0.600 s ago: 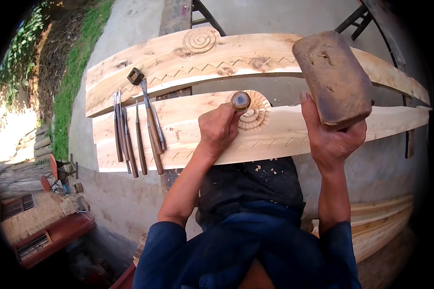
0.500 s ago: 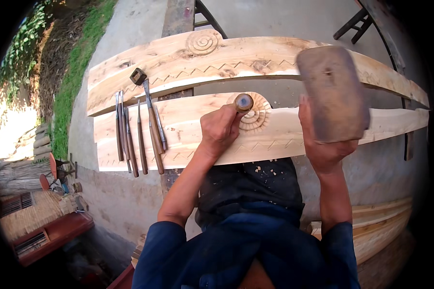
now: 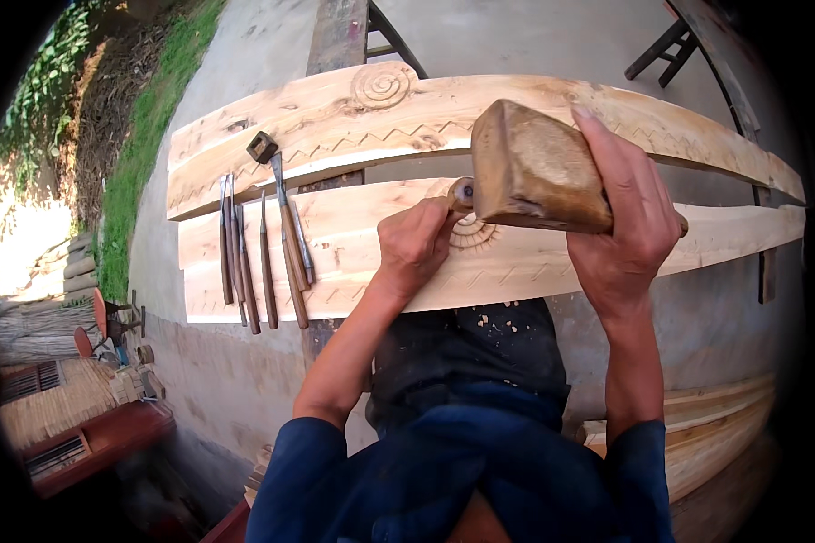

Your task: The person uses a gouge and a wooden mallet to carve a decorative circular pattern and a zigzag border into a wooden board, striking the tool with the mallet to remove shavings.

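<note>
My left hand (image 3: 414,242) is wrapped round a wooden-handled chisel (image 3: 462,193), its butt end facing up; its blade is hidden below. Beneath it lies a carved spiral (image 3: 474,235) on the near wooden board (image 3: 353,262), partly covered by the mallet. In my right hand (image 3: 629,226) is a worn wooden mallet (image 3: 539,167), its head right beside the chisel's butt; I cannot tell whether they touch. A zigzag line runs along the near board's front part. Behind it, the far wooden board (image 3: 308,118) bears another spiral (image 3: 380,86) and a zigzag.
Several chisels (image 3: 266,262) lie side by side at the near board's left end. A small dark block-shaped tool (image 3: 263,147) rests near the far board's edge. A trestle beam (image 3: 338,41) runs under the boards. More planks (image 3: 715,421) are stacked at the lower right.
The mallet has swung left and turned, from over the right part of the boards to the chisel's butt. My left hand and the chisel have stayed almost in place.
</note>
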A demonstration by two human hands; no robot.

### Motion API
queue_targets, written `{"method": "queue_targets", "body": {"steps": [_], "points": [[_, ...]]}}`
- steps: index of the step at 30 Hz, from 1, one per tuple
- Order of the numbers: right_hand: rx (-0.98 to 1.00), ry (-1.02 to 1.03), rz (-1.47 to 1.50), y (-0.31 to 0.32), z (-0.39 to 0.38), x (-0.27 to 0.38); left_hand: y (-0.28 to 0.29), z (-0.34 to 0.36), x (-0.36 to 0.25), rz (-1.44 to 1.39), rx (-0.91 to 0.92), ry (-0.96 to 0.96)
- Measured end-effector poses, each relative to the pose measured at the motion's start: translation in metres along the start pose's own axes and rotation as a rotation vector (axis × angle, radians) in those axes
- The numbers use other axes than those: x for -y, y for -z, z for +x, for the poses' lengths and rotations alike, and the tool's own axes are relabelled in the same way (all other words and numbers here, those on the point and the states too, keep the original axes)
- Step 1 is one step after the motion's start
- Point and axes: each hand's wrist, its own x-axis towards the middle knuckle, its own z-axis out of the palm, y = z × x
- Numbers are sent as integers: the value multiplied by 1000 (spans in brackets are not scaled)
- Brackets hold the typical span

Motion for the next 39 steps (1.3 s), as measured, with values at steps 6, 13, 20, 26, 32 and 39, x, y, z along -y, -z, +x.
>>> {"method": "queue_targets", "body": {"steps": [6, 13, 20, 26, 32, 39], "points": [[221, -56, -74, -8, -7, 5, -1, -5, 5, 46, 19, -7], [-60, -551, 440, -15, -51, -5, 9, -13, -4, -654, -370, 842], [-64, -625, 506, -16, -54, -7, 1, -22, -1, -391, -162, 625], [-32, -637, 538, -17, -51, -7, 6, -19, -5, -318, -80, 604], [-32, -580, 536, -22, -47, -5, 11, -12, -9, -229, -30, 541], [-23, -606, 573, -21, -43, -2, 7, -9, -6, -182, -65, 444]]}}
